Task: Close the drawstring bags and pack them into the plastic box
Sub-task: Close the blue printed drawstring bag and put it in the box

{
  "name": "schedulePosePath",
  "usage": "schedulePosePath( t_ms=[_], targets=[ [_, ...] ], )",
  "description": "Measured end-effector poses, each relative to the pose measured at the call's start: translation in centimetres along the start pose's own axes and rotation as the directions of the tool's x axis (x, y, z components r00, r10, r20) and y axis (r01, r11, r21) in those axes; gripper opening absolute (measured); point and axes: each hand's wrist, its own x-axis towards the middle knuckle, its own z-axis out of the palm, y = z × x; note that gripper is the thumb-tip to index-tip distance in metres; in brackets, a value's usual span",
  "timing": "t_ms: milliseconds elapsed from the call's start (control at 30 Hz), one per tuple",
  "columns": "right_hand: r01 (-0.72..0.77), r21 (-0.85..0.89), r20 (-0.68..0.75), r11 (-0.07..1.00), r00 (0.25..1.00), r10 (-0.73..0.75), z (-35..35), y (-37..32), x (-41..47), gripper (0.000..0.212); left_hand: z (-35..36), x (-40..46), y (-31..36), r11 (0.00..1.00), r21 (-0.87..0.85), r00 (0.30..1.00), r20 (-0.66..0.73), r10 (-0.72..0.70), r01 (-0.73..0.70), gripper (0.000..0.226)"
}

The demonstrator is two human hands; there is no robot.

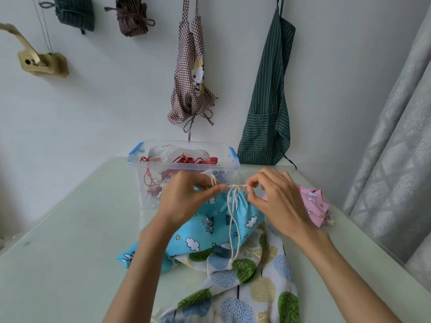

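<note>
Only the person's two forearms and hands show, coming in from the lower edge of the view. Both arms are bare from the edge of the picture to the wrist, with no sleeve or cuff over them. The left hand (184,201) and the right hand (277,201) are bare as well, slender, with long fingers (254,183) and short, unpainted nails; the wrists and the fingers that show carry nothing, and tendons stand out along the back of the right hand.
</note>
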Motion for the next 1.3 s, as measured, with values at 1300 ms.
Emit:
schedulePosePath(
  t_ms=[1300],
  targets=[
    [-0.564,0.174,0.230,0.807,0.820,0.524,-2.6,1.4,3.7,0.074,0.7,0.0,0.8,0.999,-0.021,1.000,0.016,0.027,-0.026,0.018]
  ],
)
